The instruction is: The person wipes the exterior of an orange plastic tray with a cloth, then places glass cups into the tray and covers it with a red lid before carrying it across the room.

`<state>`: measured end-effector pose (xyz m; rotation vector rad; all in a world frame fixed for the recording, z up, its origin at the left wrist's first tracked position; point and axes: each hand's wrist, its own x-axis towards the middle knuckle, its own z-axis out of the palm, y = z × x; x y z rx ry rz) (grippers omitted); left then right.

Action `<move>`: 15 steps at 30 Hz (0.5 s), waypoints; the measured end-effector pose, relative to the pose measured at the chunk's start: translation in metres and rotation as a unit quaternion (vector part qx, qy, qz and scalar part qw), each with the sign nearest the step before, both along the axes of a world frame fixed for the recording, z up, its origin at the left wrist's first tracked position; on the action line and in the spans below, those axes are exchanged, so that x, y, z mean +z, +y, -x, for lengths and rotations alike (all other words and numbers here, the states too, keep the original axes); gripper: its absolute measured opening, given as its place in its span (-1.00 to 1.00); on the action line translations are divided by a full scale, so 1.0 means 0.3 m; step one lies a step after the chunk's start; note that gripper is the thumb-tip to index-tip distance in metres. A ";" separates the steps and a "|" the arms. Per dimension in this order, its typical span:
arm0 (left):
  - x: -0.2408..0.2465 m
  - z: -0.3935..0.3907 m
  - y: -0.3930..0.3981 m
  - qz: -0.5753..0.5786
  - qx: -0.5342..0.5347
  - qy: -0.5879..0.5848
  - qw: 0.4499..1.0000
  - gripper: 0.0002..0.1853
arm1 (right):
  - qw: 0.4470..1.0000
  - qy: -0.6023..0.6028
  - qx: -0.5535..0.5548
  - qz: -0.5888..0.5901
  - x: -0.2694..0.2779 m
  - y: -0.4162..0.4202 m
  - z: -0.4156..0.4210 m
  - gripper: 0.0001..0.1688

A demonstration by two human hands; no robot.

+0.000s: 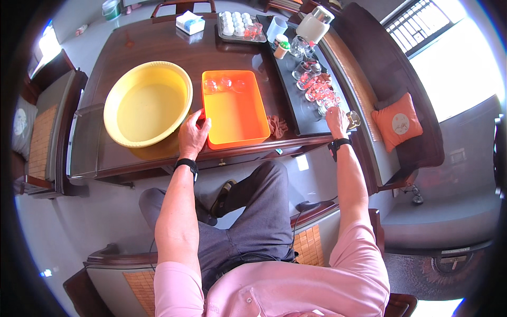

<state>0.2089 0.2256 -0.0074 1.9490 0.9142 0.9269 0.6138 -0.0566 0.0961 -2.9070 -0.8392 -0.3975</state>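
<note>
My left hand [193,134] is at the left wall of a rectangular orange plastic tub [237,136], its thumb over the rim and its fingers along the outside. Inside the tub, several clear glass cups [225,83] lie near the far wall. My right hand [337,120] is at the near end of a black tea tray [299,115], against the closest of several small glasses with red patterns [323,93]. Its fingertips are hidden, so a grip on a glass cannot be made out. Left of the tub stands a round yellow plastic basin [148,109] with liquid in it.
A crumpled brown cloth [277,126] lies between tub and tray. A glass cup with a handle [353,119] stands by my right wrist. Farther back are a tray of white cups [236,25], a tissue pack [190,23], a toothpick jar [282,50] and a thermos jug [315,25].
</note>
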 end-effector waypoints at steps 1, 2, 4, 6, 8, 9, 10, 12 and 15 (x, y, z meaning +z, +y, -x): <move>0.000 0.000 0.000 0.001 0.002 0.003 1.000 -0.55 | 1.000 -0.001 -0.002 0.013 0.002 0.002 0.001 -0.75; 0.000 -0.001 -0.001 -0.001 0.003 0.004 1.000 -0.55 | 1.000 -0.016 0.007 0.010 0.003 0.001 0.004 -0.75; 0.002 -0.004 -0.005 -0.003 0.004 0.005 1.000 -0.55 | 0.999 -0.047 0.024 0.007 0.002 -0.003 0.014 -0.77; 0.003 -0.006 -0.005 0.002 0.001 0.007 1.000 -0.56 | 0.997 -0.065 0.041 -0.009 0.004 -0.005 0.019 -0.77; 0.003 -0.009 -0.008 0.001 -0.002 0.002 1.000 -0.56 | 0.998 -0.058 0.036 -0.007 0.014 -0.007 0.019 -0.76; -0.002 -0.007 -0.005 -0.004 -0.002 -0.004 1.000 -0.56 | 0.996 -0.077 0.040 -0.029 0.022 0.001 0.032 -0.76; -0.003 0.003 0.001 -0.008 0.002 -0.008 1.000 -0.56 | 0.993 -0.093 0.049 -0.052 0.034 0.027 0.062 -0.75; 0.001 0.008 -0.002 -0.005 0.006 0.001 1.000 -0.57 | 0.989 -0.105 0.067 -0.085 0.085 0.074 0.129 -0.74; 0.013 -0.004 -0.010 -0.013 0.000 -0.004 1.000 -0.56 | 0.965 -0.124 0.160 -0.166 0.060 0.151 0.064 -0.79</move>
